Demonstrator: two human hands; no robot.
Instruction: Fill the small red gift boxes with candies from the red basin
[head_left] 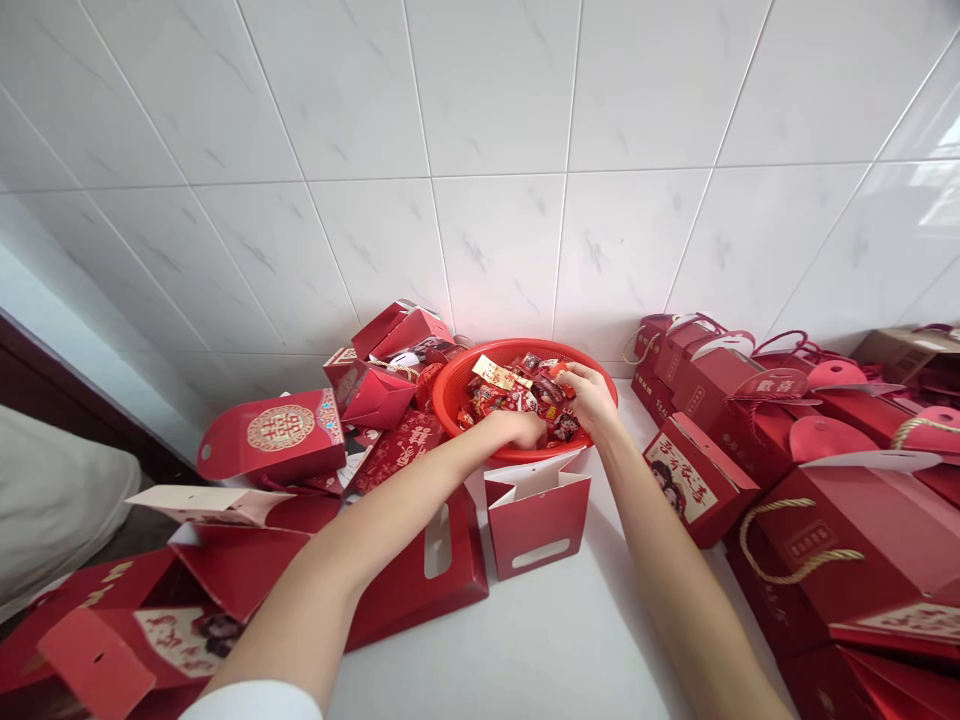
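A red plastic basket (517,347) filled with wrapped candies (517,398) stands against the wall. My left hand (527,430) reaches over its front rim with the fingers bent down among the candies; the fingertips are hidden, so I cannot tell what they hold. At the right side of the basket, my right hand (589,395) has its fingers closed around a red wrapped candy (564,380). Just in front of the basket, below my hands, a red paper gift box (538,525) stands upright with its top open.
Several red gift boxes (274,432) lie jumbled on the left, some with open flaps. On the right stand rows of red boxes with rope handles (825,545). A white table (547,650) carries everything, and a tiled wall (495,240) rises behind. Light fabric (60,500) shows at far left.
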